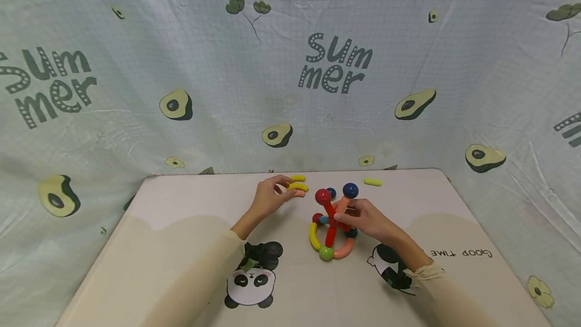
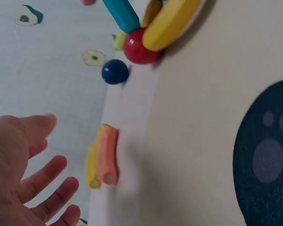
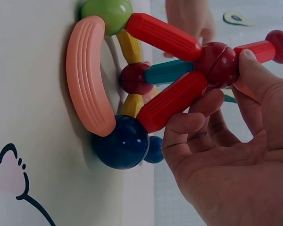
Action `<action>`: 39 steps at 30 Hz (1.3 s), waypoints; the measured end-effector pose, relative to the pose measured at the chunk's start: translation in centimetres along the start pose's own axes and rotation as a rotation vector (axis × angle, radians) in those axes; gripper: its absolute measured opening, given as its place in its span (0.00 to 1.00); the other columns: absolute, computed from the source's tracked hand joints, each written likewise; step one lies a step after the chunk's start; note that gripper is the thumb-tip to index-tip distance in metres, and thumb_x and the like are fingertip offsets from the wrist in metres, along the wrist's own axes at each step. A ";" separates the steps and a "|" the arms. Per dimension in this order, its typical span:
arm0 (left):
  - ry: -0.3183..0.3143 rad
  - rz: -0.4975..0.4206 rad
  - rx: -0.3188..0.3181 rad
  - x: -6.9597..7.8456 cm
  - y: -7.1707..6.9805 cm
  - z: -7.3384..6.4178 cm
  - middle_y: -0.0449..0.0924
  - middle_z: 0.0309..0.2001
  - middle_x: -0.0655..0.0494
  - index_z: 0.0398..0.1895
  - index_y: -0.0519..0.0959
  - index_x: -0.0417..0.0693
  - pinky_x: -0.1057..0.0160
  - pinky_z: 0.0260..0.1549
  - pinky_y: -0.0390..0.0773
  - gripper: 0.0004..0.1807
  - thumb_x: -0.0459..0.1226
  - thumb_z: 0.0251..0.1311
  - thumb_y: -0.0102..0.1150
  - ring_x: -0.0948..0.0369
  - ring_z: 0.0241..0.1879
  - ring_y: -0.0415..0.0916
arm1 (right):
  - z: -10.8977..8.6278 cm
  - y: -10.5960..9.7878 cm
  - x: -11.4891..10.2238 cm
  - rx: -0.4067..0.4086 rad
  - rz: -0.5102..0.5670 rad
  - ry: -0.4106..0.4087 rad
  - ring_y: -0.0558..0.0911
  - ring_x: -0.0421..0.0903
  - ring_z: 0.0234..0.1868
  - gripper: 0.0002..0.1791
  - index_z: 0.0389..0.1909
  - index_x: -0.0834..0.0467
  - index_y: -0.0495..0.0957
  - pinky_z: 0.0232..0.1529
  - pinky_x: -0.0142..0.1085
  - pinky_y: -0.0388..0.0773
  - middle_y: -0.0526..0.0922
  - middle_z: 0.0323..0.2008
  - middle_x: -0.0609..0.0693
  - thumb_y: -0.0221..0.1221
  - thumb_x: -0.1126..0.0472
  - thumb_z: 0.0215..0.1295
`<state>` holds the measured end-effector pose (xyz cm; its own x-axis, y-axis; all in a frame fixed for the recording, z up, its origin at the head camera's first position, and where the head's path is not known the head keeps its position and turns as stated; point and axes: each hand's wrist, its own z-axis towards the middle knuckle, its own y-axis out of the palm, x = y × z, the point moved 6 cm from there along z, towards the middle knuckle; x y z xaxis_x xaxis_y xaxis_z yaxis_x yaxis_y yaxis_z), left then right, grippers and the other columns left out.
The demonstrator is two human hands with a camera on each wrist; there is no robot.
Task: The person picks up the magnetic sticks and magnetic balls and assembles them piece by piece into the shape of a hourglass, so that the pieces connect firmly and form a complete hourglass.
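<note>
The left hand [image 2: 12, 174] (fingers parted) is near an orange stick [image 2: 107, 155]

Far yellow stick [image 1: 299, 178]: partly behind left hand [image 1: 267, 198], head view
Green ball [image 3: 107, 16]: top cropped, right wrist view
Rightmost lettering [image 1: 570, 127]: cut off

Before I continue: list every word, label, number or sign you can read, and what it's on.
"SUM MER": hanging cloth, centre; again at left, slightly clipped.
"GOOD TIME": tabletop, right side, upside down.
Hanging cloth, right edge: lettering cut off, unreadable.
Hanging cloth, tiny marks: too small to read.
Ball-and-rod toy: no text visible.
</note>
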<state>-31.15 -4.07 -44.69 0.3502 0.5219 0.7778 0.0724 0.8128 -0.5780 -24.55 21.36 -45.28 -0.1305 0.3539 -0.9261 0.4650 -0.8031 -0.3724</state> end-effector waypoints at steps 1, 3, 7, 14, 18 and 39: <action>-0.001 0.027 0.001 -0.3 0.2 0.1 0.86 0.47 0.42 0.53 0.84 0.38 0.57 0.40 0.80 0.22 0.43 0.61 0.74 0.46 0.42 0.79 | 0.0 0.0 0.0 -0.001 -0.001 -0.002 0.82 0.55 0.55 0.20 0.57 0.65 0.79 0.57 0.45 0.80 0.85 0.50 0.55 0.61 0.55 0.75; -0.003 0.074 -0.003 -0.8 0.7 0.3 0.86 0.47 0.42 0.52 0.84 0.37 0.55 0.41 0.81 0.23 0.44 0.60 0.74 0.45 0.43 0.80 | 0.1 0.0 0.2 -0.002 -0.001 -0.003 0.83 0.54 0.54 0.20 0.57 0.65 0.79 0.56 0.43 0.80 0.85 0.49 0.55 0.61 0.54 0.75; -0.005 0.153 -0.021 -1.5 1.5 0.6 0.86 0.46 0.43 0.51 0.85 0.38 0.52 0.43 0.82 0.23 0.45 0.60 0.74 0.46 0.44 0.81 | 0.2 0.0 0.3 0.002 0.009 0.004 0.83 0.54 0.54 0.20 0.57 0.64 0.80 0.55 0.40 0.80 0.85 0.50 0.55 0.62 0.54 0.74; -0.001 0.170 -0.028 -1.9 2.4 1.3 0.87 0.42 0.43 0.47 0.85 0.37 0.50 0.48 0.81 0.21 0.45 0.59 0.74 0.47 0.43 0.81 | 0.3 0.1 0.4 0.005 0.018 -0.003 0.82 0.54 0.54 0.19 0.57 0.62 0.80 0.54 0.40 0.80 0.85 0.50 0.54 0.61 0.53 0.74; -0.031 0.173 -0.049 -2.0 2.6 1.5 0.86 0.40 0.45 0.45 0.86 0.38 0.51 0.48 0.81 0.19 0.44 0.61 0.73 0.49 0.42 0.80 | 0.2 0.1 0.5 0.010 0.016 -0.003 0.83 0.54 0.53 0.20 0.57 0.62 0.80 0.54 0.38 0.80 0.85 0.50 0.54 0.61 0.53 0.74; -0.083 0.328 -0.254 -1.7 3.7 2.1 0.79 0.33 0.52 0.47 0.87 0.44 0.55 0.45 0.77 0.13 0.43 0.65 0.70 0.54 0.37 0.72 | 0.1 0.1 0.5 0.004 0.022 -0.013 0.82 0.54 0.53 0.19 0.58 0.65 0.79 0.54 0.40 0.79 0.85 0.50 0.56 0.61 0.55 0.75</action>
<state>-33.45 -1.41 -47.65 0.3173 0.7700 0.5535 0.2011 0.5158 -0.8328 -24.68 21.40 -45.83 -0.1319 0.3302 -0.9346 0.4643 -0.8125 -0.3526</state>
